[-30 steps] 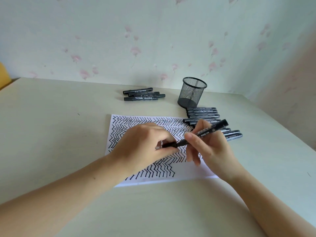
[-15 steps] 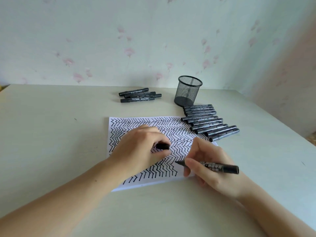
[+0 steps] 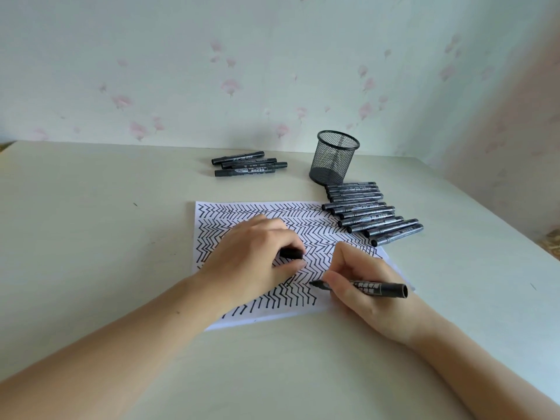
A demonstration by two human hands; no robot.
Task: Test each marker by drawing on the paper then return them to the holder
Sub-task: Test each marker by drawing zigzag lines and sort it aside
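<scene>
1. Marker (image 3: 368, 288) in the lower right of the frame is pinched in the right hand (image 3: 368, 287), its fingers (image 3: 335, 282) curled round the barrel; the bare tip is set on the paper (image 3: 212, 216) at the near end of the zigzag rows, so a test stroke is judged to be under way.
2. Cap (image 3: 291, 253) is gripped in the left hand (image 3: 251, 262) at the frame's centre — the fingers are curled round it, and the hand rests on the sheet and pins it to the worktop (image 3: 91, 237).
3. Untested or tested markers cannot be told apart by sight: a row of markers (image 3: 371, 212) lies right of the sheet, its nearest ones overlapping the paper's upper right corner, and a group of three (image 3: 248, 164) lies apart in the upper middle.
4. Mesh holder (image 3: 334, 157) stands upright just behind the row, and no marker can be seen in it; most of the task is judged to remain.
5. Risks from here:
   - Fresh ink could be smeared, since both hands rest on drawn lines.
   - Little blank paper is left — a new stroke laid over old ones could hide a dry marker.
   - The tip could run off the near edge and mark the worktop.
   - The sheet could slip if the left hand is lifted mid-stroke.
   - The cap could be left loose, and the marker would then dry out in the holder.
   - The light holder could be tipped by a careless drop.
</scene>
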